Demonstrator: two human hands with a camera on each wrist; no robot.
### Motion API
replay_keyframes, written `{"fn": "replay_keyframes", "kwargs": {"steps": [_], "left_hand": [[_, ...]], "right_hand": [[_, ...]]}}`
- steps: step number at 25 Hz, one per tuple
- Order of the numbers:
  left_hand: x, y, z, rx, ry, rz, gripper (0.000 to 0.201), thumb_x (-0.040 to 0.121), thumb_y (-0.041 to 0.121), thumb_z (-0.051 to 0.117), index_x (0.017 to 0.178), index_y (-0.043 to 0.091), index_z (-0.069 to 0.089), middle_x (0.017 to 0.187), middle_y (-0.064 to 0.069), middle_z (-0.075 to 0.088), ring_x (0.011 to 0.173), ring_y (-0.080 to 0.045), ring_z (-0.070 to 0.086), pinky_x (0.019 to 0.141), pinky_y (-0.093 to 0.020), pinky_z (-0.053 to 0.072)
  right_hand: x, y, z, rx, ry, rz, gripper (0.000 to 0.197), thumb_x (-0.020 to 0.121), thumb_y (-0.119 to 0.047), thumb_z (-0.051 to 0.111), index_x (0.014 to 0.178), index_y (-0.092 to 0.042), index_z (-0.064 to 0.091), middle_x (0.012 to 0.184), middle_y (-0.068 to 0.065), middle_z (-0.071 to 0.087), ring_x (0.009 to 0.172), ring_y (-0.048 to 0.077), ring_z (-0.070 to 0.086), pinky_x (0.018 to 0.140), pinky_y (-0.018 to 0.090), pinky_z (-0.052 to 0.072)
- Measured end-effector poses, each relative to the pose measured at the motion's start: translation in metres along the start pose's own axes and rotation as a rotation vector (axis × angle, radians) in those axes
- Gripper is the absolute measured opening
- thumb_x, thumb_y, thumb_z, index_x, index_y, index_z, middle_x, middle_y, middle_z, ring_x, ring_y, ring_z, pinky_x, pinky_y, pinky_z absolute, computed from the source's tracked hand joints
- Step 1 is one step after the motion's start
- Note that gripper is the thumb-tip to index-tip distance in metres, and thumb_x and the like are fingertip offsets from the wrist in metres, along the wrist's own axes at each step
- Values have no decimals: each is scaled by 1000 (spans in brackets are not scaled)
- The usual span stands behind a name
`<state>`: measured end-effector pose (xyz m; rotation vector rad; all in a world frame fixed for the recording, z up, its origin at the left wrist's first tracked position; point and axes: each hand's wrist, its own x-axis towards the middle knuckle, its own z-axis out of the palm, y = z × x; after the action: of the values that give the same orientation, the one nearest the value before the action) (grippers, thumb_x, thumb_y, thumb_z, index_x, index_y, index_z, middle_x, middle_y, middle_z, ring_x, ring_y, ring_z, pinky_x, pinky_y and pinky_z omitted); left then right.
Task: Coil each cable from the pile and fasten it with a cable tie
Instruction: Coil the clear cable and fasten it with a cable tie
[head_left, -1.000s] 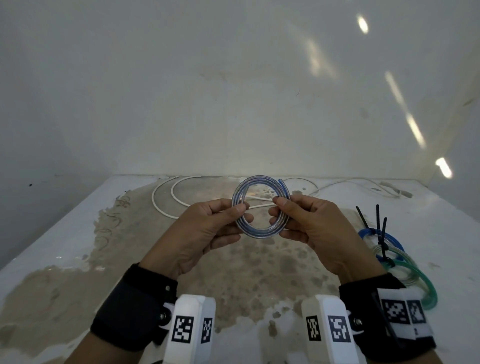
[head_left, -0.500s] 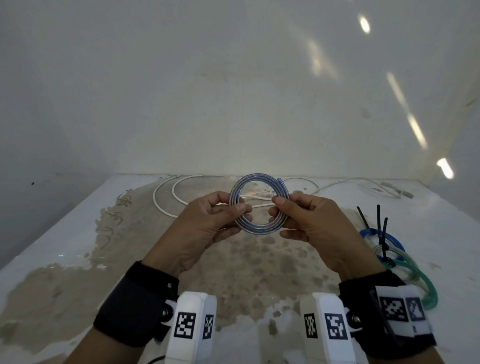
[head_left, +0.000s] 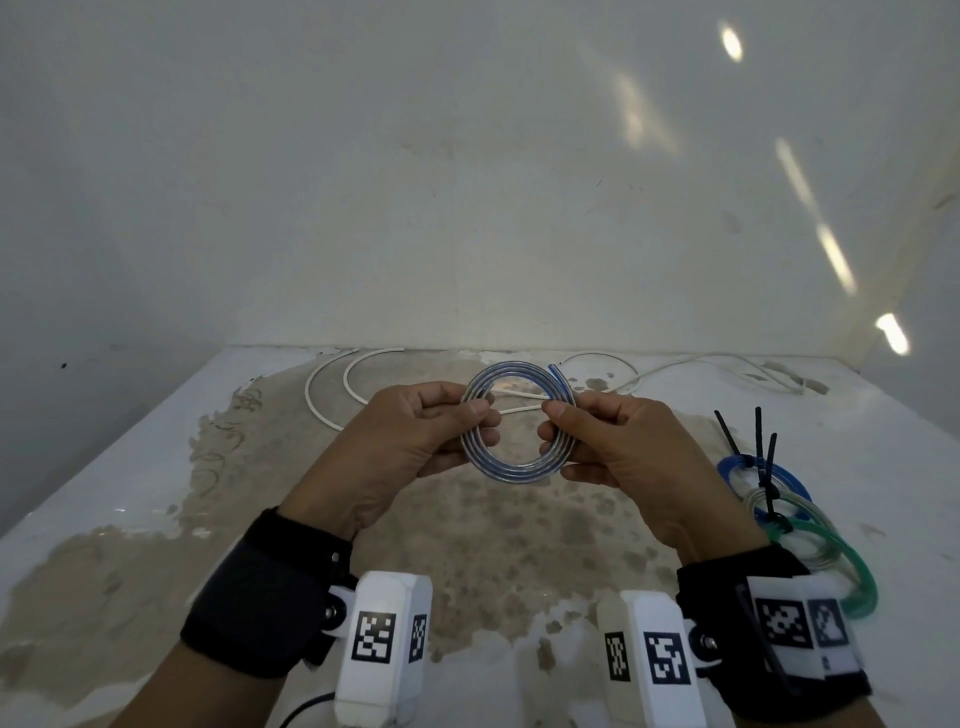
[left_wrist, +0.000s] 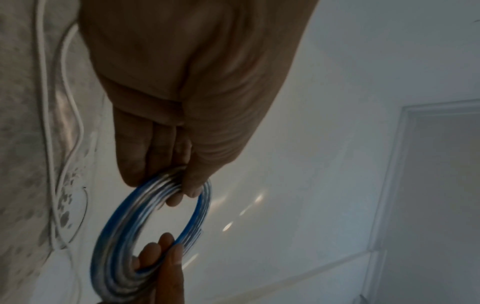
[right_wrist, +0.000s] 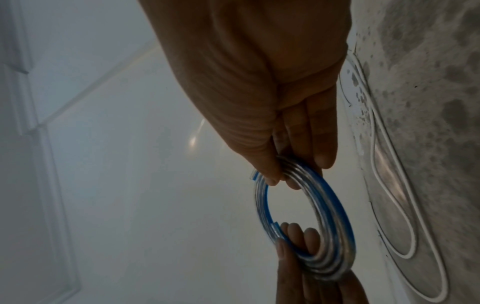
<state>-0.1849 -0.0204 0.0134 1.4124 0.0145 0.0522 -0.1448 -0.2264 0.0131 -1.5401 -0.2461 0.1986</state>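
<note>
A clear cable with a blue stripe, wound into a small coil (head_left: 517, 418), hangs in the air above the table between both hands. My left hand (head_left: 431, 431) pinches the coil's left side between thumb and fingers; the left wrist view shows this grip on the coil (left_wrist: 145, 222). My right hand (head_left: 597, 436) pinches the right side, seen again around the coil (right_wrist: 311, 222) in the right wrist view. One cut end (head_left: 555, 373) sticks up at the upper right. No tie is on this coil.
A loose white cable (head_left: 332, 410) lies in loops at the back of the stained white table (head_left: 130, 467). At the right lie tied coils: blue (head_left: 737, 467), clear (head_left: 779, 506) and green (head_left: 852, 577), with black cable ties (head_left: 761, 447) standing up.
The coil and both hands have stayed almost in place; the fingers have shifted only slightly on the coil.
</note>
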Motion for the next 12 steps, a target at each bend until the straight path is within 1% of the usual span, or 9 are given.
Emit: {"fn": "replay_keyframes", "kwargs": {"steps": [3,7,9,12], "left_hand": [[0,-3,-2,-71,-3,-30,29,79,19,69,105,6,70,96,-8,77,85,-16,75,70,-23,60],[-4,-3,-5,-106,-60,-102,24,77,22,69,99,15,71,98,-3,77,84,-14,75,72,-26,61],[-5,-2,-5,-75,-80,-121,27,76,26,69,101,16,71,99,-2,77,84,-13,75,72,-27,60],[-4,0,-5,12,-75,-95,37,74,31,71,106,12,73,100,-6,77,87,-17,75,76,-28,61]], "right_hand": [[0,-4,-3,-36,-10,-2,14,91,-24,72,100,-14,77,87,6,79,74,12,73,67,26,60],[-1,-7,-8,-96,-53,34,16,89,-28,73,100,-17,78,89,4,80,80,15,77,69,25,60],[-1,-7,-8,-120,-66,45,18,89,-30,74,101,-17,78,89,3,80,80,15,77,69,24,60],[-1,-6,-9,-143,-73,59,19,88,-31,74,102,-18,78,89,3,80,80,14,77,70,25,60]]}}
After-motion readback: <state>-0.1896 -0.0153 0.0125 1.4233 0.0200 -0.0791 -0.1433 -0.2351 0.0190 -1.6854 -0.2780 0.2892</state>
